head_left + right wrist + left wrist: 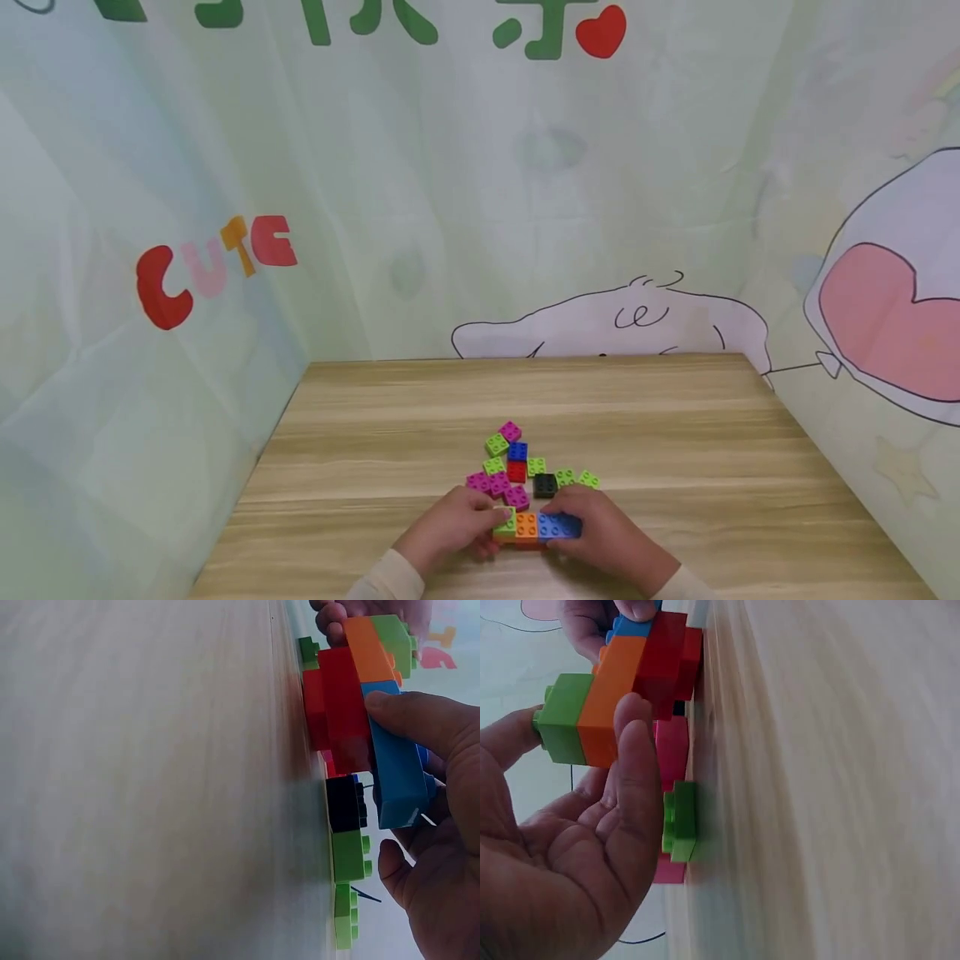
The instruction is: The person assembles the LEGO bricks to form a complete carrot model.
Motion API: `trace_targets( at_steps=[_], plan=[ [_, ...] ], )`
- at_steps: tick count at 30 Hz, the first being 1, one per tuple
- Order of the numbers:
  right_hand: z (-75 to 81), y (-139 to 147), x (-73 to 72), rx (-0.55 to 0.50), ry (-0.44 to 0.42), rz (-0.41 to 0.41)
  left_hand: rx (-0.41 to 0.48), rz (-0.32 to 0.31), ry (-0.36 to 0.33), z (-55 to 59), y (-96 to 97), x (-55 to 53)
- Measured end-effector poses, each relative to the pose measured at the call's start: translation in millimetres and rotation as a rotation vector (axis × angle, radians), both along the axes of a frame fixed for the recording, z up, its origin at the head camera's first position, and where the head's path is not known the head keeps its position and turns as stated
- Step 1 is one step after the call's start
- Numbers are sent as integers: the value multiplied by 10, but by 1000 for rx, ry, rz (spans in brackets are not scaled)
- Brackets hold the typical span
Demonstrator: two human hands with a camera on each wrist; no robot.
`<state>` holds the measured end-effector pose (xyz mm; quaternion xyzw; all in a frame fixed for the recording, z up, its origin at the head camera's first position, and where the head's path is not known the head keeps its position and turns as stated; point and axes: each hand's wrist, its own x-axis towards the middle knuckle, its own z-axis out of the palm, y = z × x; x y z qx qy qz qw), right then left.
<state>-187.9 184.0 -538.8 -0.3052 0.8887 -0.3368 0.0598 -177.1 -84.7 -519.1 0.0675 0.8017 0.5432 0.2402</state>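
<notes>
On the near part of the table (300, 550), the left hand (455, 523) pinches one end of the brick assembly (527, 527) — thumb on the green brick (564, 720), a finger by the lower side of the overhanging orange brick (613, 690), probably to support it. The right hand (611, 533) grips the blue brick (397, 772) between thumb and fingers, seemingly steadying the other end. Just beyond lie loose bricks (498, 483), perhaps grouped for easy reach; behind hangs printed cloth (375, 208).
</notes>
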Motion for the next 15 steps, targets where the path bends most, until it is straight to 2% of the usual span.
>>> trace_targets(
  at_steps=[4, 7, 9, 12, 15],
  plan=[
    [-10, -41, -6, 6, -18, 6, -117, 12, 112, 60, -64, 38],
    [-17, -67, -9, 2, -14, 20, -218, -23, 245, 108, -115, 55],
    [-21, -78, -26, -29, 4, 28, -245, -64, 308, 116, -138, 52],
    [-6, -117, -113, -102, 25, -2, -271, -118, 386, 111, -146, 33],
    [19, -205, -267, -120, 86, -10, -279, -114, 419, 89, -158, 30]
  ],
)
